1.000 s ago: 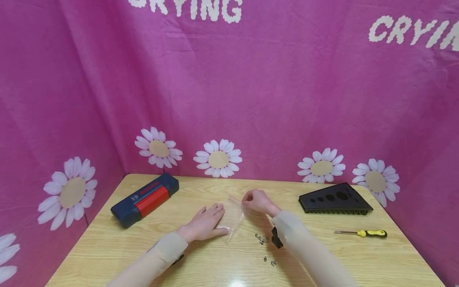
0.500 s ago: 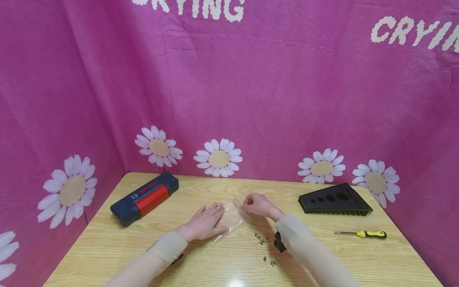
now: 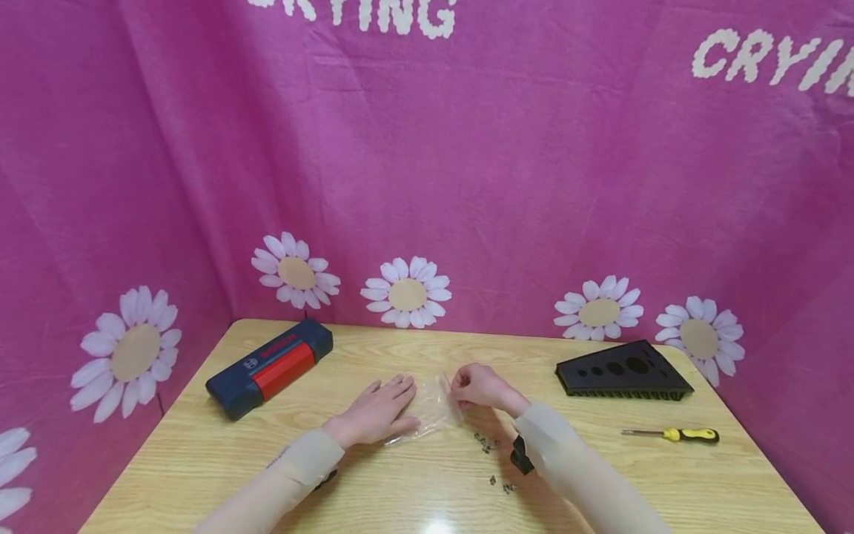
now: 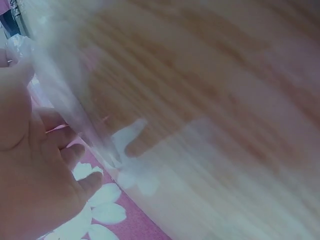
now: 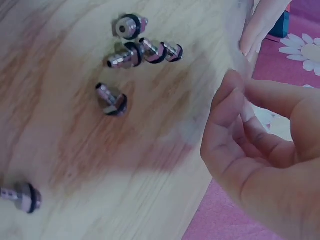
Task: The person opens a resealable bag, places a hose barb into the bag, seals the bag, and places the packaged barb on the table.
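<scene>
Head view: left hand flat, right hand pinching

The left hand lies palm down, fingers extended, on a clear, crinkled plastic bag, probably so the film cannot slide on the pale wood-grain table. Opposite, the right hand's thumb and forefinger tips meet on the bag's edge, a hold that would suit thin, slippery film. Thus the bag spans the space between the hands.

Just nearer the body than the right hand lie small silvery metal fittings with black rings, loose and within easy reach. Well right of that hand are a yellow-and-black screwdriver and a black wedge-shaped holder; left of the left hand, a dark-blue case with a red panel, all seemingly set aside for working room.
</scene>
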Demonstrator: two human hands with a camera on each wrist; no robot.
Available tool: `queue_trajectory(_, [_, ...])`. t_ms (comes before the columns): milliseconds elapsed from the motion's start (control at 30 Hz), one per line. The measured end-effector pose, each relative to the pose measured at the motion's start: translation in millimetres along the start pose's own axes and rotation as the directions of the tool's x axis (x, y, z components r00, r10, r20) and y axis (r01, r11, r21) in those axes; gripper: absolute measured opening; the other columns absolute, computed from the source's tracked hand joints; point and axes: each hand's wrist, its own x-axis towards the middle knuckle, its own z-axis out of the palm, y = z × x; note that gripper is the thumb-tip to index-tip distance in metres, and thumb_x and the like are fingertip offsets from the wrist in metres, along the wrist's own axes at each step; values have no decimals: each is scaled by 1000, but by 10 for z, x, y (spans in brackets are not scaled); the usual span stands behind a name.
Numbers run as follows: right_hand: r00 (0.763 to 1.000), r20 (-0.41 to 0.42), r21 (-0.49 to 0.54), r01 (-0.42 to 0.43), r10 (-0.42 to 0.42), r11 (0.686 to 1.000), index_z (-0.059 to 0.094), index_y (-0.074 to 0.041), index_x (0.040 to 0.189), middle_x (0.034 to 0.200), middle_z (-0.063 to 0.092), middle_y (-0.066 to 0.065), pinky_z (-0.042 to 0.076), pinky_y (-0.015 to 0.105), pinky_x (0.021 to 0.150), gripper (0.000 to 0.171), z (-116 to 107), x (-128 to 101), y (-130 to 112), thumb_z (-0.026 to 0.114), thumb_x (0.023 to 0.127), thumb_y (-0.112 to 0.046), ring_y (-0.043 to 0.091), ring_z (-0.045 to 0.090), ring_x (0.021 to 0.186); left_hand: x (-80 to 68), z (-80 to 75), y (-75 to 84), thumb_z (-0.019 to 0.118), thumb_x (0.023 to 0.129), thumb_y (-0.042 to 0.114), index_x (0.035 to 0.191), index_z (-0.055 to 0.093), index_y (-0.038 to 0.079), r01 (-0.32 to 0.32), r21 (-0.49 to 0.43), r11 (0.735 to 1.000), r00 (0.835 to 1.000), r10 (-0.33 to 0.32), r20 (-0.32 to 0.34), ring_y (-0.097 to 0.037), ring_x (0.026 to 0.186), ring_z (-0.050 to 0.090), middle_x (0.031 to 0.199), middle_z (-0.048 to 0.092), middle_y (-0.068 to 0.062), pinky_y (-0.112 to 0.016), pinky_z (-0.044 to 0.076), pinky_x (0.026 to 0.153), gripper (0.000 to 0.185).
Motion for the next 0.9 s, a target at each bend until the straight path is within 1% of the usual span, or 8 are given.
queue_trajectory(133, [1000, 2, 4, 0, 0, 1000, 67, -1, 82, 69, 66, 3, 50, 18, 56, 15, 6, -34, 5, 65, 92, -11, 5, 56, 57, 6, 21, -2, 53, 99, 47, 151, 38, 4, -41, 17, 999, 999, 41, 4, -30, 151, 30, 161, 34, -12, -57, 27, 120, 69])
queue_trajectory(267, [1000, 21, 17, 14, -14, 1000, 68, 0, 84, 71, 69, 5, 51, 19, 58, 13, 10, -77, 29, 62, 92, -8, 6, 58, 58, -2, 55, -20, 52, 100, 46, 151, 38, 5, -46, 28, 999, 999, 46, -5, -29, 151, 31, 161, 35, -11, -57, 28, 120, 67])
queue_trajectory(433, [999, 42, 91, -10, 7, 996, 65, 1, 85, 74, 69, 9, 55, 23, 59, 11, 28, -129, 42, 62, 93, -6, 7, 61, 59, -7, 54, -39, 53, 100, 42, 151, 39, 5, -43, 18, 999, 999, 44, -20, -29, 150, 32, 160, 36, -11, -57, 28, 120, 64])
queue_trajectory(600, [1000, 22, 143, -13, 10, 990, 62, 0, 85, 74, 68, 9, 56, 24, 58, 10, 64, -152, 50, 63, 93, -5, 8, 61, 58, -16, 5, -6, 57, 99, 35, 149, 39, 1, -84, 25, 996, 995, 86, -50, -33, 149, 33, 159, 36, -15, -58, 29, 119, 63])
queue_trajectory(667, [1000, 9, 156, -9, 8, 988, 61, 0, 84, 72, 68, 8, 55, 23, 57, 10, 76, -155, 57, 62, 92, -5, 7, 61, 57, -9, -9, 21, 61, 98, 30, 148, 40, -1, -117, 27, 993, 989, 119, -90, -35, 148, 35, 157, 39, -17, -56, 31, 118, 63])
queue_trajectory(733, [1000, -6, 172, -11, 13, 985, 61, -1, 84, 71, 67, 6, 55, 23, 56, 9, 83, -160, 55, 62, 92, -5, 6, 61, 56, 8, -13, 54, 64, 96, 25, 145, 43, -4, -150, 26, 988, 977, 153, -146, -37, 145, 39, 154, 43, -20, -55, 34, 116, 61])
queue_trajectory(800, [1000, -18, 183, -14, 18, 983, 62, -2, 83, 71, 66, 5, 55, 22, 56, 9, 89, -167, 49, 62, 92, -6, 6, 60, 55, 43, -4, 89, 66, 94, 21, 140, 49, -6, -184, 33, 982, 957, 187, -220, -37, 138, 46, 147, 51, -22, -52, 40, 113, 56])
queue_trajectory(900, [999, -35, 190, -20, 27, 982, 64, -1, 85, 72, 66, 5, 56, 23, 57, 8, 97, -174, 29, 63, 92, -7, 6, 61, 56, 104, -3, 162, 68, 92, 15, 126, 61, -4, -191, 15, 981, 933, 187, -308, -31, 120, 59, 126, 64, -18, -43, 49, 104, 40])
